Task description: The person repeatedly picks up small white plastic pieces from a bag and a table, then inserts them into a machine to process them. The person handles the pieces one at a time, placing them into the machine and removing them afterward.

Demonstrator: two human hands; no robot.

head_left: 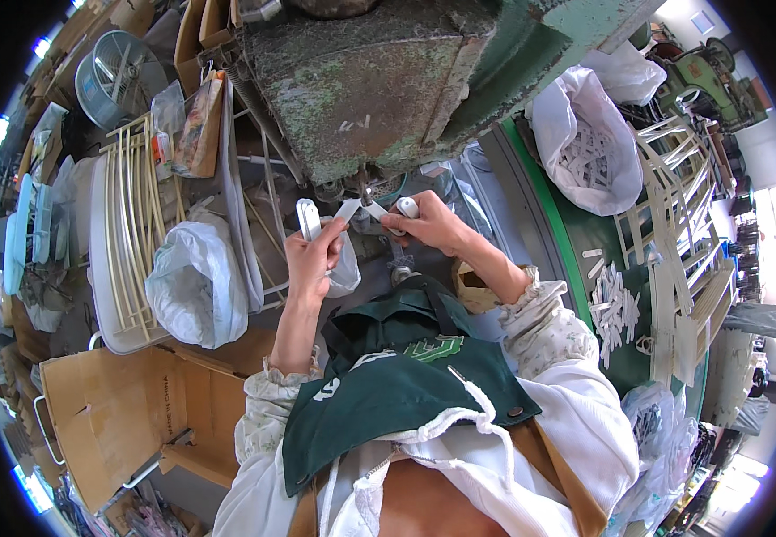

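Observation:
My left hand [314, 255] is closed around a white looped plastic piece [308, 218] that stands up from the fist. A flat white strip [347, 210] sticks out past its thumb. Closed too, my right hand [432, 224] pinches another flat white strip [375, 211], whose far end is at the small metal tool [366, 191] under the press. A rounded white piece with a hole [408, 208] shows above its fingers. Whether the strip touches the tool, I cannot tell. The worn green press [361, 98] hangs just beyond both hands.
At right, a green-edged bench carries a white sack of strips [585, 152], loose white pieces [616, 309] and stacked long pale strips [674, 242]. Left are long cream rods [128, 224] on a white tray, a white bag [198, 282], an open cardboard box [106, 416] and a blue fan [118, 79].

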